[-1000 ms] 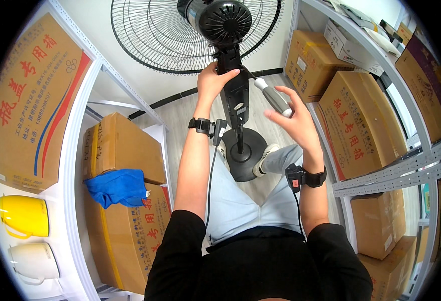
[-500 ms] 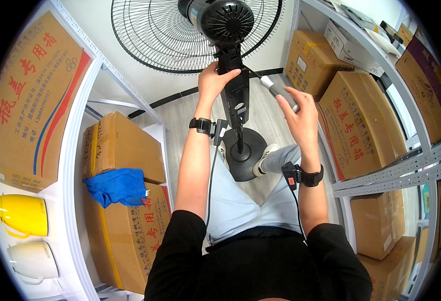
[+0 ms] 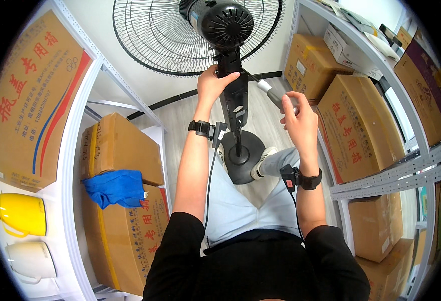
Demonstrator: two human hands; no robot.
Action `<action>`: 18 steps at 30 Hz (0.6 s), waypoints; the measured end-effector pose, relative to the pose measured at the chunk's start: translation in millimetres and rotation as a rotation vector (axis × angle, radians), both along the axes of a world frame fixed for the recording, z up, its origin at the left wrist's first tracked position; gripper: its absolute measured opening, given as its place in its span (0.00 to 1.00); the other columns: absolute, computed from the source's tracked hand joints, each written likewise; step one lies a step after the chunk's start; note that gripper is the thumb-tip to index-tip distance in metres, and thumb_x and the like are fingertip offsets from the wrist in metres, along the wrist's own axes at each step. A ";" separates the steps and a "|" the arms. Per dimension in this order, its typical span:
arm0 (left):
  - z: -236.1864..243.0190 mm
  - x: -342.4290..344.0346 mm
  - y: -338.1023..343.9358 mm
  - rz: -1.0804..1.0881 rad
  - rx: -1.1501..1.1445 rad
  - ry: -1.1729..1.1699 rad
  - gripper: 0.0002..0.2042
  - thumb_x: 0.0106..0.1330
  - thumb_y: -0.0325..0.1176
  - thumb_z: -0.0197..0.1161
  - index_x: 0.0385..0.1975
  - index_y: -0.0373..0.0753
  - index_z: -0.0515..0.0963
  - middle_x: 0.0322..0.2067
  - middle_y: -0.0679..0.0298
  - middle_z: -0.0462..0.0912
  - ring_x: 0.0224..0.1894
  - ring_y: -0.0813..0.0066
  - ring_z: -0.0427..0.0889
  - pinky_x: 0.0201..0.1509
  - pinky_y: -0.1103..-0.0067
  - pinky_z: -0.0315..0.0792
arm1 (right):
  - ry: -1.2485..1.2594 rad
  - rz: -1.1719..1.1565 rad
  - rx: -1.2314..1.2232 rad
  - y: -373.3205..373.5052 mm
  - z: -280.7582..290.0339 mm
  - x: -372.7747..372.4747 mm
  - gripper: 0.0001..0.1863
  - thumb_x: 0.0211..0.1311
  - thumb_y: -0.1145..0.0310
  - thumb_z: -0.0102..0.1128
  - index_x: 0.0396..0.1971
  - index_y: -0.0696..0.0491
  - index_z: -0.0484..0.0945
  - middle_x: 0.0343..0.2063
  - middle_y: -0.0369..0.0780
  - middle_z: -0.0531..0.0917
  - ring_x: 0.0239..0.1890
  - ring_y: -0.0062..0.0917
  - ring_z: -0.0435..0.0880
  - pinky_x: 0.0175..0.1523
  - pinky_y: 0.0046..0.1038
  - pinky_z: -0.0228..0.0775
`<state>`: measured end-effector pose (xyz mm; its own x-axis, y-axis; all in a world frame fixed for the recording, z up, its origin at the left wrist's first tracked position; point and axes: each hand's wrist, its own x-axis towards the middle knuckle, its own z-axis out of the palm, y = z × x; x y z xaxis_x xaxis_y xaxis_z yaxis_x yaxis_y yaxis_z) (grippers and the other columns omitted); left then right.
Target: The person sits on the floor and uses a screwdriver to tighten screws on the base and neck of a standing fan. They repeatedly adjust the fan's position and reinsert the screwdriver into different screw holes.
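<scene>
A black pedestal fan stands in front of me, its wire cage and round motor housing (image 3: 225, 24) at the top and its round base (image 3: 248, 168) on the floor between my feet. My left hand (image 3: 213, 85) is closed round the fan's upper post (image 3: 234, 95), thumb across the near side. In my right hand (image 3: 298, 114) is the grey-and-white handle of a screwdriver (image 3: 269, 91), fingers bent round its end. The dark shaft slants up and left to the post just below the motor housing. Its tip is hidden at the post.
Metal shelving rises on both sides. Cardboard boxes (image 3: 356, 128) fill the right racks. To the left are more boxes (image 3: 125, 150), a blue cloth (image 3: 114, 188), a yellow jug (image 3: 22, 214) and a white jug (image 3: 31, 261). A white wall stands behind the fan.
My right hand has shifted slightly and its fingers have rolled round the screwdriver handle, which has moved a little left and down. My left hand keeps its hold on the post.
</scene>
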<state>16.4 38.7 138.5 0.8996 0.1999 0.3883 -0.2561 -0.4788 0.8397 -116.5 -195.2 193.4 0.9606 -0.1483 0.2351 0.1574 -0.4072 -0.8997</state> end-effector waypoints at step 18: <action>0.4 0.2 0.9 -0.007 0.021 0.010 0.30 0.43 0.53 0.73 0.39 0.33 0.80 0.34 0.56 0.85 0.37 0.67 0.84 0.42 0.77 0.75 | -0.237 0.045 -0.029 -4.6 -17.3 3.9 0.20 0.57 0.62 0.64 0.47 0.54 0.74 0.44 0.49 0.77 0.22 0.28 0.82 0.28 0.28 0.71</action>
